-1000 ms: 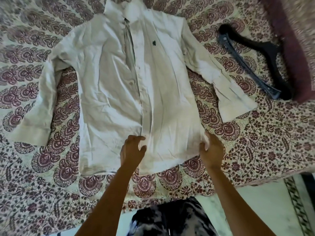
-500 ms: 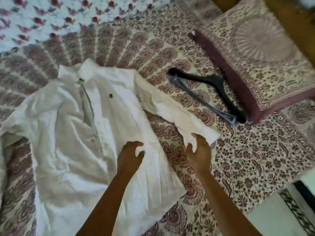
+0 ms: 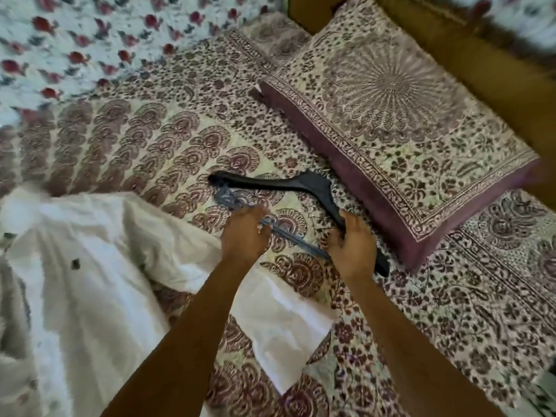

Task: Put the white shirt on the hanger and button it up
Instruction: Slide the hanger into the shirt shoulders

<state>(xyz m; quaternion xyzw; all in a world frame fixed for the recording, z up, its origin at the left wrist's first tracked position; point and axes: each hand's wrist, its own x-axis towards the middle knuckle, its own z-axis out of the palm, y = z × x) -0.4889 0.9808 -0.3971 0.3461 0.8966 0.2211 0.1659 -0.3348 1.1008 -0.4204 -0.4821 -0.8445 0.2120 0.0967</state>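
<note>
While both forearms reach forward from the bottom edge, the right hand (image 3: 352,249) curls its fingers and thumb around the lower shoulder arm of the black hanger (image 3: 313,186), palm turned inward. The left hand (image 3: 245,234), knuckles up, closes over the hanger's thin grey crossbar (image 3: 293,237); the blur makes it hard to say whether it grips the bar fully or only pinches it. The hanger lies across the patterned bedspread (image 3: 156,139), its far end pointing left, just beside a maroon-edged pillow (image 3: 391,109). The white shirt (image 3: 90,281) is spread on the bedspread at the lower left, one sleeve running under the left forearm, apart from the hanger.
</note>
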